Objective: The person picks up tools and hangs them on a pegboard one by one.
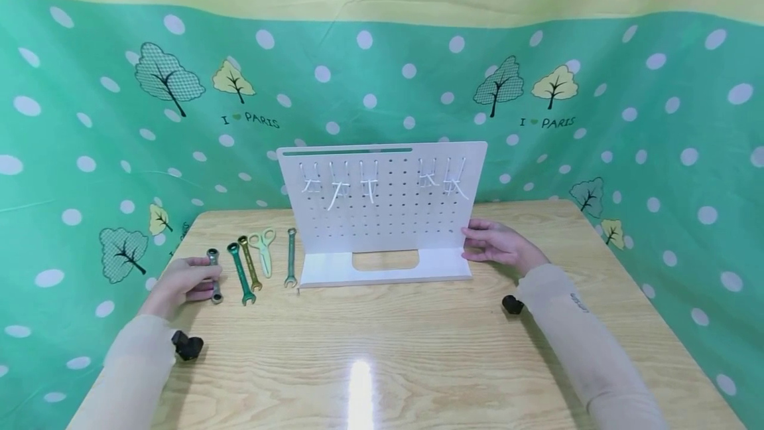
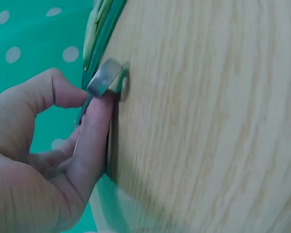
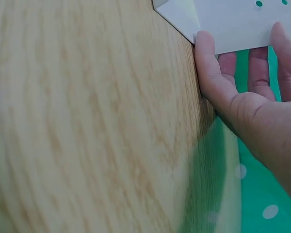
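Observation:
At the table's left side my left hand (image 1: 185, 281) pinches a short silver wrench (image 1: 214, 277) between thumb and fingers. In the left wrist view, a ring end (image 2: 105, 77) of that wrench pokes out past the fingertips. My right hand (image 1: 498, 244) grips the right edge of a white pegboard (image 1: 382, 217), low down near its base. From the right wrist view, some fingers (image 3: 259, 70) reach behind the panel while others lie on its front side. The board stands upright, with several white hooks (image 1: 340, 188) along its upper rows.
Right of the silver wrench lie a green wrench (image 1: 241, 274), a gold wrench (image 1: 251, 264), light green scissors (image 1: 263, 251) and another greenish wrench (image 1: 291, 257) close to the board. A dotted green curtain (image 1: 370, 98) hangs behind and beside the wooden table (image 1: 430, 350).

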Available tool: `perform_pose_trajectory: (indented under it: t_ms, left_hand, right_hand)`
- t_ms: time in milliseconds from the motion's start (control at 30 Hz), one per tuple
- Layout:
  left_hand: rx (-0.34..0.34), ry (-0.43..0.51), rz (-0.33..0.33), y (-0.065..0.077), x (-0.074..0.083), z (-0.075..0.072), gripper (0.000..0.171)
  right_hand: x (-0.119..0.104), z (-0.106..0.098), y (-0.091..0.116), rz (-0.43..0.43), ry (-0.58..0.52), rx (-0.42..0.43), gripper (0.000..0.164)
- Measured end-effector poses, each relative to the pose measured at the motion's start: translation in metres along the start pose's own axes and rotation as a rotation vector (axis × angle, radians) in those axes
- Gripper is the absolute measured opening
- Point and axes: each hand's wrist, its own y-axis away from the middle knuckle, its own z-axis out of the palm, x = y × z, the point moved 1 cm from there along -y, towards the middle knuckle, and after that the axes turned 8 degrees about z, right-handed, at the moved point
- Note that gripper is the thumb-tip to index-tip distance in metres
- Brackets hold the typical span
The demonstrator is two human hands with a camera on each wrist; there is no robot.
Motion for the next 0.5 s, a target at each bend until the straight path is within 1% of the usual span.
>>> perform_pose_trajectory:
  t_ms: [67,200,267,367,500]
  left_hand:
    - [-0.018,0.045,-0.012,-0.001,-0.003,-0.003,0.077]
    - [-0.075,0.115,-0.011,-0.003,-0.008,-0.006,0.081]
    - [-0.119,0.146,0.003,-0.004,-0.01,-0.008,0.082]
    - [-0.187,0.213,0.023,-0.003,-0.01,-0.011,0.079]
    - [-0.286,0.303,0.031,0.0,-0.006,-0.011,0.07]
  right_hand:
    - [0.0,0.0,0.001,0.004,0.001,-0.002,0.033]
    - [0.0,-0.002,0.004,0.013,0.003,-0.01,0.031]
    - [0.0,-0.003,0.004,0.018,-0.002,-0.01,0.033]
    - [0.0,-0.004,0.004,0.019,0.003,-0.023,0.041]
    - [-0.001,-0.002,0.002,0.011,0.026,-0.028,0.05]
